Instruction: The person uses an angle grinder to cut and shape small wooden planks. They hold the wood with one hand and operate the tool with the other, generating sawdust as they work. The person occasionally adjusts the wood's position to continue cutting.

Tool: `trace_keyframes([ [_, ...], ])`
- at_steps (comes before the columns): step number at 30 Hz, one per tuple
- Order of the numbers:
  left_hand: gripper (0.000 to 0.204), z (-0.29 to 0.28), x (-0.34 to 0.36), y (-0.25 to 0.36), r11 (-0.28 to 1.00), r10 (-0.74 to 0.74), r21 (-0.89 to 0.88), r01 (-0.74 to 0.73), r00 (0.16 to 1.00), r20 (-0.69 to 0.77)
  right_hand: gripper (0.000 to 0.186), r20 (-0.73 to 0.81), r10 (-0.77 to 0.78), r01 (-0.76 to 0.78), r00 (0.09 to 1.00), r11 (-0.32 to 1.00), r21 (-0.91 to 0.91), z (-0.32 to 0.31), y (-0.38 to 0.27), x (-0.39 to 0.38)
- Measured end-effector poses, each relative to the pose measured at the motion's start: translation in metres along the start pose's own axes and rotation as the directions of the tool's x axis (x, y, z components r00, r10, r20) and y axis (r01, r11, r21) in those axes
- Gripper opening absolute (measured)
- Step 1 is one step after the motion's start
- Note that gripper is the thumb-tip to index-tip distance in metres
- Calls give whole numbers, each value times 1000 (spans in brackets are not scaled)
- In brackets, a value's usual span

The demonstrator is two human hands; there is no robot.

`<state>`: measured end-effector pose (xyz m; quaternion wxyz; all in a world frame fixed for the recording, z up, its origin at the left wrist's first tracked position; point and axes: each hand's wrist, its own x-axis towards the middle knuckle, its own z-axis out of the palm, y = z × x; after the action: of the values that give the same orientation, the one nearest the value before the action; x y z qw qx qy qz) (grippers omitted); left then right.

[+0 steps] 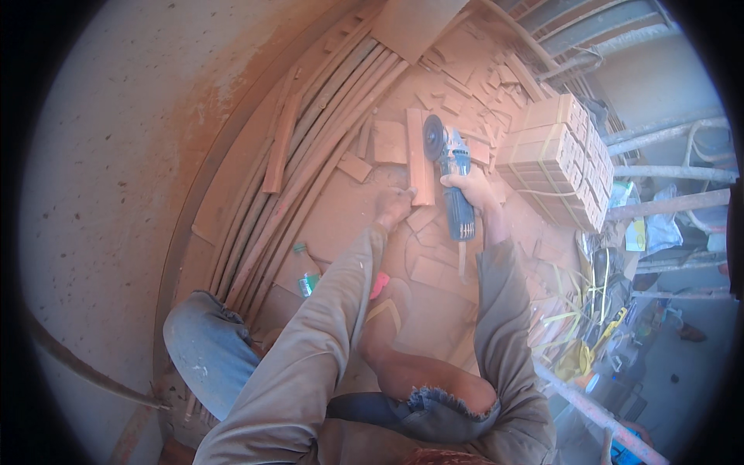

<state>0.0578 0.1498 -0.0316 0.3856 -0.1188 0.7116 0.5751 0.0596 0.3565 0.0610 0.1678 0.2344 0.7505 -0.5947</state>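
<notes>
My right hand (477, 188) is wrapped round the body of a blue angle grinder (457, 174). The grinder's dark round disc (434, 136) is at its far end, beside the upper part of a long, narrow reddish tile strip (419, 159). Whether the disc touches the strip I cannot tell. The strip lies lengthwise away from me on the dusty floor. At its near left edge my left hand (395, 204) is closed, its fingers curled against the strip's near end.
Long poles (310, 163) lie along the wall at left. A strapped stack of tiles (554, 159) stands at right. Broken tile pieces (434, 271) cover the floor. A green bottle (306, 273) is near my left forearm. Metal scaffold tubes (674, 172) fill the far right.
</notes>
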Motion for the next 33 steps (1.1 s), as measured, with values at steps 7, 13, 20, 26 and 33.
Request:
trace_keyframes([
  [7,41,3,11,-11,999,46,3,-45,998,-32,32,-4,0,0,1000,1000,9,6,8,-35],
  [13,45,9,8,-5,998,-34,48,32,999,33,33,-10,21,-20,1000,998,63,0,23,-55],
  [20,44,4,18,-15,1000,4,30,-4,999,32,29,12,-8,7,1000,999,32,4,7,-31],
  [26,44,-1,12,-10,1000,-1,-29,2,1000,24,29,1,-29,29,1000,1000,-5,5,-10,-4],
  [33,43,-3,-6,8,999,-4,-39,4,1000,15,31,-35,21,-22,999,999,-45,0,-20,9],
])
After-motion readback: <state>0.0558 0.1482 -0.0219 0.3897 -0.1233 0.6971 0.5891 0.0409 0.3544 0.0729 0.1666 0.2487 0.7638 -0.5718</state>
